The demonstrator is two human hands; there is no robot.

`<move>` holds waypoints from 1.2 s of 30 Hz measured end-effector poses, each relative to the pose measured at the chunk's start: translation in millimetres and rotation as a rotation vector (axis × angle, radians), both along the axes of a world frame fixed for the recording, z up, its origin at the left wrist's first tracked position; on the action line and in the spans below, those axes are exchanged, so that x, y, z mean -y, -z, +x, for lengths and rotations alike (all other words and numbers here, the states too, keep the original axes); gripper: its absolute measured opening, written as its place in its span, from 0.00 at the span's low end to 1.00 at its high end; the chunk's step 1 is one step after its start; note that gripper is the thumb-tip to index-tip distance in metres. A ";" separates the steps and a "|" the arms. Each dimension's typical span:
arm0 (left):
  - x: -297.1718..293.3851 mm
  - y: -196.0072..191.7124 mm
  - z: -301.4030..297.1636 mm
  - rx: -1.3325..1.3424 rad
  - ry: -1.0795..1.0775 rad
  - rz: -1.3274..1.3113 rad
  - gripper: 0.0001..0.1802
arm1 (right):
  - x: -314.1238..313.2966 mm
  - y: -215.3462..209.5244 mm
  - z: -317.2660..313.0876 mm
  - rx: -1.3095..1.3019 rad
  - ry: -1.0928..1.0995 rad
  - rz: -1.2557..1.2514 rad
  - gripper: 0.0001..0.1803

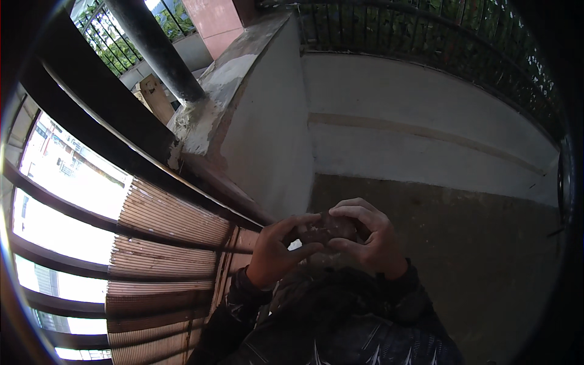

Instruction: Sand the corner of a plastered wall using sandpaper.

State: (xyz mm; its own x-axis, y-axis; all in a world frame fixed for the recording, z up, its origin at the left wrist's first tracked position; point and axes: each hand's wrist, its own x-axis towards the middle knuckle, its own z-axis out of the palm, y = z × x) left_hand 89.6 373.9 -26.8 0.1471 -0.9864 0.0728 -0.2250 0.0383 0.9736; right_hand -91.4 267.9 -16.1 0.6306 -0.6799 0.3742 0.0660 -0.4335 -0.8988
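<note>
A rounded brownish-grey lump (pixel 331 227) with pale smears on its surface is held in front of my body, between both hands. What it is made of I cannot make out. My left hand (pixel 274 250) closes on its left end, forefinger above and thumb below. From the other side my right hand (pixel 376 238) grips it, with the fingers curled over the top and the thumb underneath. Whitish dust seems to coat the right fingers. The palms hide both ends of the lump.
Dark metal bars (pixel 67 261) run close on my left, with corrugated sheeting (pixel 167 243) beyond them. A pale low wall (pixel 389 91) stands ahead, topped by a dark railing (pixel 413 21). A black pole (pixel 158 52) rises from a ledge at the far left. Below lies a grey-brown floor (pixel 468 255).
</note>
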 end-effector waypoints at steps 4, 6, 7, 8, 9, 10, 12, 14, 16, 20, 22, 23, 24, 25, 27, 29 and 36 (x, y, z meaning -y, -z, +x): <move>-3.4 -1.6 1.6 0.049 -0.070 0.051 0.24 | 1.3 6.3 -1.5 -0.007 -0.025 0.015 0.18; -3.1 -13.5 -1.6 0.319 -0.115 -0.001 0.20 | 1.5 7.3 -2.2 -0.001 -0.011 -0.086 0.17; -2.8 -9.1 -1.3 0.318 -0.115 0.000 0.20 | 1.2 8.1 -2.6 -0.002 -0.011 -0.085 0.17; -2.5 -2.6 0.5 0.342 -0.146 -0.105 0.19 | 0.8 9.0 -1.9 0.021 0.001 -0.115 0.15; -2.1 0.5 1.2 0.365 -0.177 -0.210 0.17 | 0.6 10.2 -1.2 0.043 0.013 -0.145 0.13; -1.2 0.8 0.7 0.365 -0.178 -0.209 0.17 | 0.7 11.7 0.0 0.043 0.012 -0.144 0.13; 1.5 -4.8 -3.7 0.536 -0.250 -0.412 0.16 | -0.4 13.7 -2.8 0.059 0.000 -0.161 0.12; -1.3 -2.5 -3.4 0.548 -0.211 -0.451 0.16 | -1.6 14.6 -3.5 0.063 -0.009 -0.162 0.12; -6.7 -0.4 -1.8 0.561 -0.174 -0.487 0.16 | -3.2 13.5 -2.8 0.067 -0.022 -0.160 0.12; -11.0 7.3 -2.8 0.654 -0.232 -0.598 0.15 | -4.6 18.8 -2.9 0.067 -0.032 -0.156 0.13; -11.0 5.6 -3.8 0.666 -0.281 -0.640 0.15 | -6.5 16.0 -3.7 0.075 -0.044 -0.154 0.14; -10.6 2.5 -4.0 0.703 -0.271 -0.636 0.16 | -7.2 14.3 -4.3 0.080 -0.049 -0.154 0.14; -9.7 1.5 -5.3 0.735 -0.257 -0.635 0.16 | -8.4 12.9 -6.3 0.080 -0.050 -0.153 0.14; -9.4 1.9 -6.7 0.734 -0.254 -0.636 0.16 | -9.5 11.4 -8.3 0.081 -0.050 -0.153 0.15; -9.8 4.9 -9.2 0.820 -0.196 -0.619 0.17 | -11.0 12.0 -8.8 0.082 -0.054 -0.152 0.15; -9.3 12.0 -18.2 0.722 -0.231 -0.583 0.16 | -11.9 13.1 -8.7 0.085 -0.060 -0.151 0.16; -21.3 12.1 -36.4 0.277 -0.353 -0.159 0.18 | -16.4 18.6 0.2 0.097 -0.096 -0.150 0.18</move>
